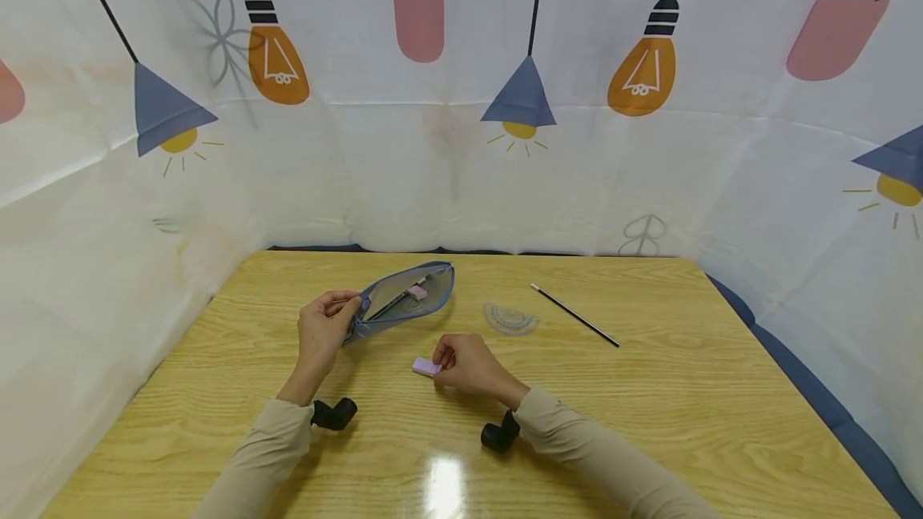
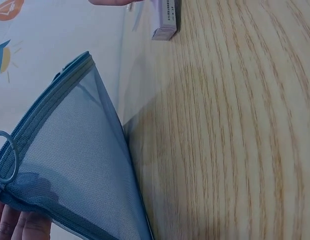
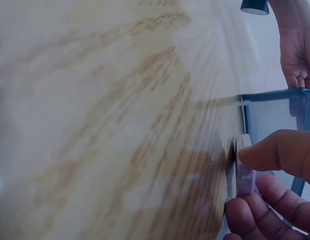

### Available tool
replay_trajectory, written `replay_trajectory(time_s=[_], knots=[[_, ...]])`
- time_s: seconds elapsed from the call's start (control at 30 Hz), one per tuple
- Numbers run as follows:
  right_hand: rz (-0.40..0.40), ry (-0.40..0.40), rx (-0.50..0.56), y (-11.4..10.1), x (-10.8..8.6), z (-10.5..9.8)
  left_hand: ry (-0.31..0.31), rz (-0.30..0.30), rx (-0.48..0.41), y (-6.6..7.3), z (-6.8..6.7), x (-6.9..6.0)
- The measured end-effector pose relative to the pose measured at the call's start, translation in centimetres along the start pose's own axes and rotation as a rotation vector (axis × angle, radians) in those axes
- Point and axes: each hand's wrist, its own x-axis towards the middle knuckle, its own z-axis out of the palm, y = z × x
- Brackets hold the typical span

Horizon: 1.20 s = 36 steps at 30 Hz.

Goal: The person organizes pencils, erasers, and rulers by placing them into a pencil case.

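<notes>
My left hand [image 1: 317,336] grips one end of a blue mesh zip pouch [image 1: 437,295], tilted above the table. Through the pouch show a thin dark pencil [image 1: 389,307] and a small pink block [image 1: 417,292]. In the left wrist view, the pouch [image 2: 80,145] has a ring at its zip, with fingertips [image 2: 35,226] below it. Lower right of the pouch, my right hand [image 1: 472,367] pinches a lilac eraser [image 1: 424,366] between thumb and fingers. Printed text is on the eraser [image 2: 166,17] in the left wrist view. The right wrist view has the eraser [image 3: 245,180] on edge, close to the tabletop.
A clear protractor [image 1: 510,319] lies right of the pouch. Farther right is a black pencil [image 1: 575,315] with a white end, lying diagonally. The wooden table [image 1: 685,423] meets a patterned cloth wall [image 1: 461,183] at its back.
</notes>
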Motion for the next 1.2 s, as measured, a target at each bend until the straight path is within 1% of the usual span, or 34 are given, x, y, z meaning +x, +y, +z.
replay_trajectory(time_s=[0.2, 0.4, 0.6, 0.77, 0.97, 1.1, 1.2], knots=[[0.037, 0.048, 0.058, 0.0, -0.7, -0.2, -0.009, -0.029, 0.008, -0.1, 0.1, -0.3], [0.065, 0.101, 0.080, 0.1, -1.1, -0.6, 0.001, -0.028, -0.016, -0.1, 0.4, -0.3], [0.063, 0.146, 0.138, -0.3, -1.5, -1.4, -0.009, -0.031, -0.003, 0.0, 0.5, -0.5], [0.062, 0.195, 0.189, -0.4, -1.8, -2.0, -0.008, -0.016, 0.019, 0.1, 0.6, -0.6], [0.055, 0.247, 0.232, -0.3, -2.3, -2.4, 0.014, -0.001, 0.032, 0.0, 0.5, -0.8], [0.023, 0.305, 0.236, -0.1, -2.6, -2.5, -0.007, 0.034, 0.052, 0.0, 0.5, -1.0], [0.011, 0.334, 0.244, -0.1, -2.6, -2.5, -0.012, 0.041, 0.056, -0.1, 0.4, -1.2]])
